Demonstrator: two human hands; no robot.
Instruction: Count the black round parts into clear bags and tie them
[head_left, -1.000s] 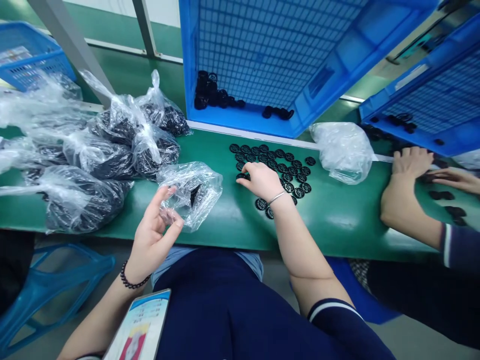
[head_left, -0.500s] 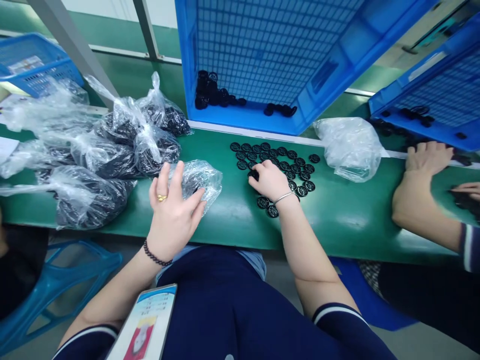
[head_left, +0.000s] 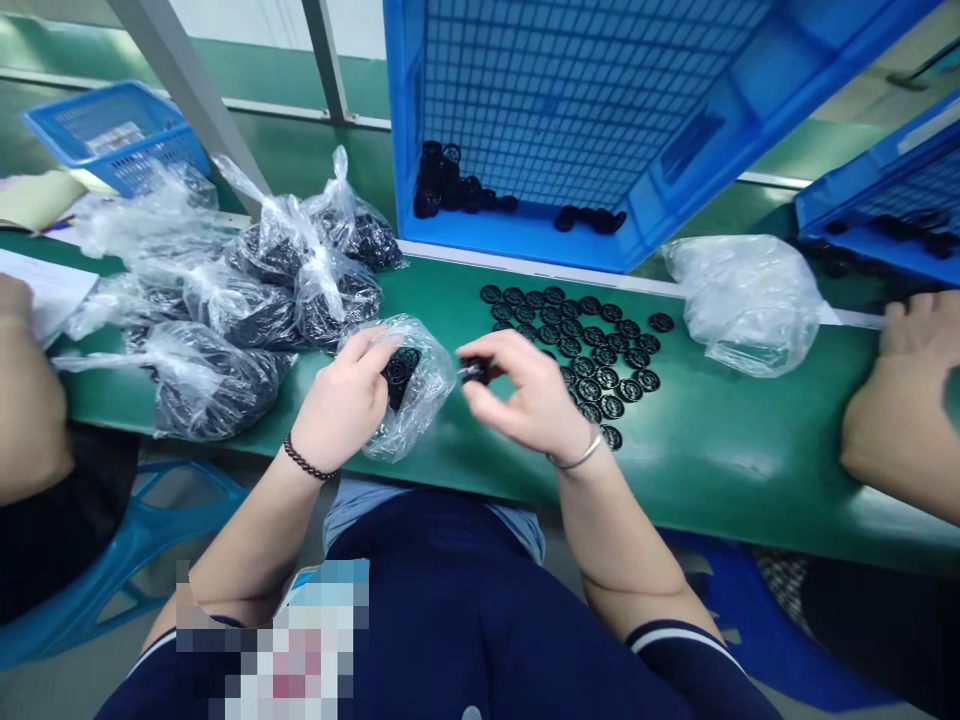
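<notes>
My left hand (head_left: 349, 400) is closed on the rim of a clear plastic bag (head_left: 420, 425), keeping its mouth apart. Inside the bag lie black round parts (head_left: 400, 370) with a spoked pattern. Just right of the bag's mouth, my right hand (head_left: 525, 390) pinches a small stack of black discs (head_left: 474, 371) between thumb and fingers; how many is unclear. Under and behind that hand, several loose black spoked discs (head_left: 606, 357) lie flat in rough rows on the green tabletop (head_left: 720, 440).
Tied bags of black parts (head_left: 217, 385) are heaped at the left. A blue crate (head_left: 525, 240) with black parts stands behind, beside a white plastic bag (head_left: 757, 300). Other people's arms rest at the left (head_left: 30, 400) and right (head_left: 900, 400). A blue basket (head_left: 150, 155) stands far left.
My right hand has lifted discs off the table and moved left to the bag. My left hand has gone from spread fingers to gripping the bag, whose mouth is now wide.
</notes>
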